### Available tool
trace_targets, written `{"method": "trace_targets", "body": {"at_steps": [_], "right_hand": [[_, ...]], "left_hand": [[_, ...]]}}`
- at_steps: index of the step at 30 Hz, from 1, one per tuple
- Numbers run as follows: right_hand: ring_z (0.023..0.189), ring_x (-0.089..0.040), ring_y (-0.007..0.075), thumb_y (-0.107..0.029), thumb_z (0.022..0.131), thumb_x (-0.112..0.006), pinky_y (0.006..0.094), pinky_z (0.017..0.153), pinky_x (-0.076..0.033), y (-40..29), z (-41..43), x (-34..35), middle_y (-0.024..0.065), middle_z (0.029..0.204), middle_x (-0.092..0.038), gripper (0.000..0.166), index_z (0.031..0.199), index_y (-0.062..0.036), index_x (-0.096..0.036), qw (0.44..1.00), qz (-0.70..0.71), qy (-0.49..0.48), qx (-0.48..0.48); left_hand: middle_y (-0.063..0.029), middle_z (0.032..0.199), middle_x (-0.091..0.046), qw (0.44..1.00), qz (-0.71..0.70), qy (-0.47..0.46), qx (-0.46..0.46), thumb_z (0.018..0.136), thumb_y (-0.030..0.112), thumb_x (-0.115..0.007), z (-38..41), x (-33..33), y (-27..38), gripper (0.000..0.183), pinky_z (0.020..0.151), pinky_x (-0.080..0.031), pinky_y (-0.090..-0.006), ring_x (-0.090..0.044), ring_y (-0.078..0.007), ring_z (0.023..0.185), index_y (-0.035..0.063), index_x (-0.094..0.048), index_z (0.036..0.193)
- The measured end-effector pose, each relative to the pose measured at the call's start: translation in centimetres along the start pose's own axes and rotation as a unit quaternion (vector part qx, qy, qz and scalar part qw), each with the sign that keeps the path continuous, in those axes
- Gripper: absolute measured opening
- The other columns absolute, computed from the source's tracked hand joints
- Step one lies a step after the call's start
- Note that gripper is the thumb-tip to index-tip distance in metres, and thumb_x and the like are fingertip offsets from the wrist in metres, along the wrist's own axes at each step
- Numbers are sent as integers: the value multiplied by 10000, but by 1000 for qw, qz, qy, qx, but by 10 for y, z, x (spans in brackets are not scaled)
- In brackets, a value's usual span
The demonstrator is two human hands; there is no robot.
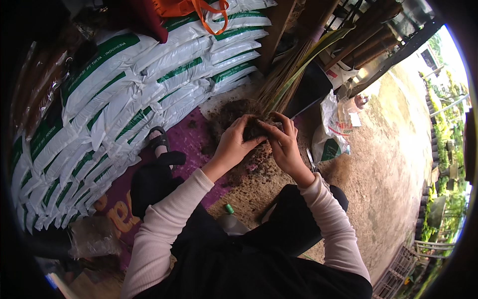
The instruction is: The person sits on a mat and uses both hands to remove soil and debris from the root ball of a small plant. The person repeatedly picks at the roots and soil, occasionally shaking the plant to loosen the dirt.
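Both hands are around a dark, soil-covered root ball (254, 130) in front of me. My left hand (235, 139) cups its left side, thumb pointing right. On the other side, my right hand (283, 139) has its fingers bent against the soil and roots. A long yellow-edged green leaf (304, 61), like a snake plant's, rises from just above the root ball towards the upper right. Its join with the roots is partly hidden by my fingers. Loose dark soil (239, 108) lies beyond and below the hands, on a purple printed sheet (186, 136) and the ground.
White-and-green plastic sacks (179, 74) are stacked at the left. A stick broom (276, 88) leans behind the leaf. Scissors (310, 160) lie right of my right hand, by a white plastic bag (330, 130). A green-capped bottle (229, 209) is between my legs. Concrete ground (381, 149) extends right.
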State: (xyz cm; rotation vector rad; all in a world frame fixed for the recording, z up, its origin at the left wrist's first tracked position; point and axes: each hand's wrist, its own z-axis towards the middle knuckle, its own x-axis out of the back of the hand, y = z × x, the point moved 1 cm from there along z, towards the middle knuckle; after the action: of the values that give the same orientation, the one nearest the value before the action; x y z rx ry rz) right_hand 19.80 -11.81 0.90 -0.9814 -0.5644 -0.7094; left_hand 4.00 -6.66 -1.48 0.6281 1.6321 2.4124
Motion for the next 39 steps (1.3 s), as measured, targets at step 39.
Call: {"method": "trace_targets", "body": {"at_steps": [39], "right_hand": [[1260, -363, 307, -196, 662, -784, 444, 1027, -271, -10, 1, 2, 90, 1374, -404, 251, 899, -159, -712, 984, 135, 84, -80]], "left_hand": [[-29, 1086, -511, 935, -341, 4, 98, 1005, 261, -363, -5, 9, 8, 319, 913, -364, -249, -466, -92, 1005, 26, -470, 1193]]}}
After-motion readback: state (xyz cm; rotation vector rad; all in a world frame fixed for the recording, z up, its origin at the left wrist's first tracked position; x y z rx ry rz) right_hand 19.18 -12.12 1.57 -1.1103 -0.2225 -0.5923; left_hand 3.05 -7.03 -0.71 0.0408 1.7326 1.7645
